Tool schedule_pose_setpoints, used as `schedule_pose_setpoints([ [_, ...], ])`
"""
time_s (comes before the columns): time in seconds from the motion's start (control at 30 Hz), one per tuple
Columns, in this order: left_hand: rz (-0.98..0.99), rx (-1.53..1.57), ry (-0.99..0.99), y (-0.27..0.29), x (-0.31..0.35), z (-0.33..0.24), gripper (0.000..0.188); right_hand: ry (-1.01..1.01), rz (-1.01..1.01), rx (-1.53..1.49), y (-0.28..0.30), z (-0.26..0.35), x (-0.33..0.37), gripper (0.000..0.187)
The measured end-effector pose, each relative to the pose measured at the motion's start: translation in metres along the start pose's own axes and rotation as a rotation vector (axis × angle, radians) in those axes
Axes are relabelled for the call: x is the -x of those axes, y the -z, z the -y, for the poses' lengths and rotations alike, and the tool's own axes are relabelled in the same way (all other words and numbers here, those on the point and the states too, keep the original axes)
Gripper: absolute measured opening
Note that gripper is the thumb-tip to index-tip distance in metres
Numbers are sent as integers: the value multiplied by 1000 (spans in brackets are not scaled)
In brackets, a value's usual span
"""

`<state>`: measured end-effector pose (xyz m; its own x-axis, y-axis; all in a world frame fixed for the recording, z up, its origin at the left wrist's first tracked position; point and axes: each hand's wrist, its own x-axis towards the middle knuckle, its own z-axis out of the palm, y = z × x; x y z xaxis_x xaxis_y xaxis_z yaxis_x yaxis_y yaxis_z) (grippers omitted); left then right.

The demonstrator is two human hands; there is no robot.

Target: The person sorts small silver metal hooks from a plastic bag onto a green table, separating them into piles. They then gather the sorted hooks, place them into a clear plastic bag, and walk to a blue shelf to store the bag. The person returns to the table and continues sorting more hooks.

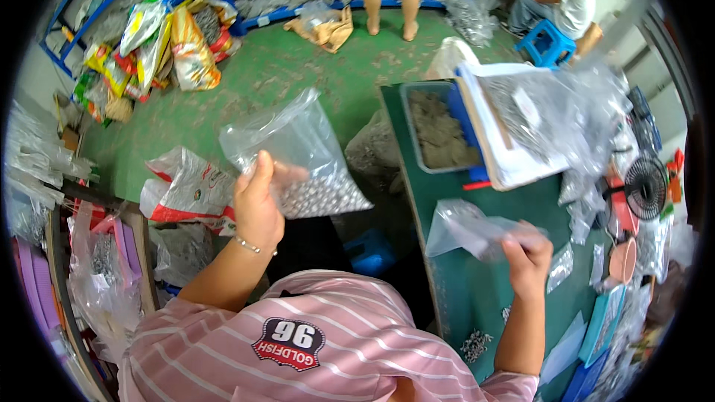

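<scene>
My left hand (258, 197) grips a clear plastic bag (287, 138) from its near side, thumb on the front. Small shiny metal balls (320, 192) lie heaped along the bag's bottom. A bracelet circles that wrist. Over the green table, my right hand (527, 257) is closed on a second clear plastic bag (469, 229). This one hangs out to the left of the fingers and looks flat, with nothing visible inside. The two bags are well apart. A small pile of metal pieces (475, 345) lies on the table near my right forearm.
On the green table (439, 283) stand a tub of greyish material (439, 130), a clipboard with papers (514, 156), a fan (645, 188) and a pink cup (623, 260). Sacks (190, 190) lie to the left. Two people are beyond, one on a blue stool (547, 45).
</scene>
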<state>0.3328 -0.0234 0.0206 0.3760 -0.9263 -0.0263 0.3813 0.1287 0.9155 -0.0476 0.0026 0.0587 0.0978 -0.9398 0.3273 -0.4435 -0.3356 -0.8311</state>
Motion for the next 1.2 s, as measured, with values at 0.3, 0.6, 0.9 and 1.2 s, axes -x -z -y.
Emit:
schedule_pose_setpoints([
  [0.3,-103,162,98,11,-157,-14,32,-269,-180,-310,-85,77,-76,28],
  [0.6,-236,303,139,65,-263,-82,27,-519,-125,-515,-193,88,-202,19],
  [0.9,-459,261,87,193,-271,-162,34,-668,-113,-732,-250,119,-307,32],
  [1.2,-688,52,171,264,-244,-197,47,-760,-84,-707,-292,126,-358,37],
])
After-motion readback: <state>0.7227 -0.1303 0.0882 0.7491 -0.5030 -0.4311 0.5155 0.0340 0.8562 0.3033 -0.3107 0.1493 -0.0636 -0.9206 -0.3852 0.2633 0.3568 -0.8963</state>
